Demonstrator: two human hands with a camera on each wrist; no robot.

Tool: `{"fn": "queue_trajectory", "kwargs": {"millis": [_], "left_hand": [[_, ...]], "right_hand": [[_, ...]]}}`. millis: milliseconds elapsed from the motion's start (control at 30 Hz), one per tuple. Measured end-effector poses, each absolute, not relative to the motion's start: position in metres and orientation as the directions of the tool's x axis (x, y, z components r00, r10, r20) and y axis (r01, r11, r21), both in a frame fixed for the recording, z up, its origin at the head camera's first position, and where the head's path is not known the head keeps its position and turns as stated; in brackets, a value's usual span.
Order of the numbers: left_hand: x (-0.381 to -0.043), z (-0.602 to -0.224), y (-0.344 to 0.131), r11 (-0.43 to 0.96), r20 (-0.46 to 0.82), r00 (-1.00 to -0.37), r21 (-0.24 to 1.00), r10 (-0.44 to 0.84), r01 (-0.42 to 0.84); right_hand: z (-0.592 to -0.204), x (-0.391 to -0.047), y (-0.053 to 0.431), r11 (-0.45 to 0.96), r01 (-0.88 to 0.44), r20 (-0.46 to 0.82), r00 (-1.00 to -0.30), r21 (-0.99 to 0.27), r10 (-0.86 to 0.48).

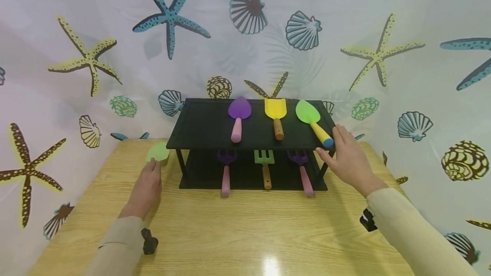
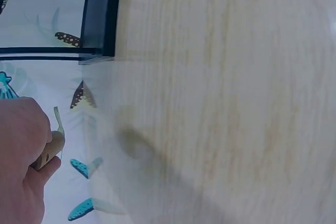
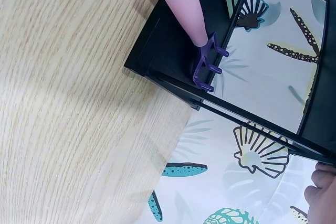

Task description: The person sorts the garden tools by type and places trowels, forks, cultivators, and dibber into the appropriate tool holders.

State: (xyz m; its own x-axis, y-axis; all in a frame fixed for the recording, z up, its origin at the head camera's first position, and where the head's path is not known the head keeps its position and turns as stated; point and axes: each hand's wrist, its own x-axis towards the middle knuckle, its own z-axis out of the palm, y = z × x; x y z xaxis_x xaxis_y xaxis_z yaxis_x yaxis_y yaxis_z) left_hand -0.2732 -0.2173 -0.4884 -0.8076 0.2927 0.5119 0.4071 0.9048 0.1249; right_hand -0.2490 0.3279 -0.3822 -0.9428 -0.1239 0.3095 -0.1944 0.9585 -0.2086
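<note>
My left hand (image 1: 147, 186) grips the wooden handle (image 2: 50, 151) of a hand trowel with a light green blade (image 1: 157, 151), held left of a black two-tier rack (image 1: 207, 133). The fingers wrap most of that handle and hide it. At the rack's right end, my right hand (image 1: 350, 159) holds the front corner of the upper shelf, thumb at the front edge and fingers along the side. Close beside its fingers lies the blue-tipped yellow handle of a green trowel (image 1: 308, 112) on the upper shelf.
Also on the upper shelf lie a purple trowel (image 1: 240, 108) and a yellow shovel (image 1: 275, 107). Below are two purple forks (image 1: 226, 176) (image 1: 304, 173) with pink handles and a green fork (image 1: 264, 157). The rack stands on a wooden table (image 1: 245, 229) against a shell-patterned cloth (image 1: 245, 54).
</note>
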Motion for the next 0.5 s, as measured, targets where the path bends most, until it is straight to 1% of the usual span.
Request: {"fn": "queue_trajectory", "kwargs": {"millis": [167,367,400,500], "left_hand": [[-0.273,-0.481,-0.218,0.898,0.578,-0.756,0.087,0.307,0.431],[-0.275,-0.469,-0.217,0.903,0.631,-0.710,0.032,0.314,0.428],[-0.275,-0.466,-0.217,0.902,0.646,-0.695,0.021,0.316,0.431],[-0.276,-0.457,-0.215,0.894,0.704,-0.626,-0.029,0.336,0.448]], "right_hand": [[-0.382,-0.249,0.328,0.959,-0.196,0.317,-0.940,-0.204,-0.125],[-0.383,-0.249,0.328,0.957,-0.204,0.326,-0.936,-0.208,-0.129],[-0.383,-0.249,0.328,0.956,-0.205,0.327,-0.936,-0.209,-0.130],[-0.383,-0.249,0.328,0.955,-0.206,0.325,-0.937,-0.215,-0.129]]}}
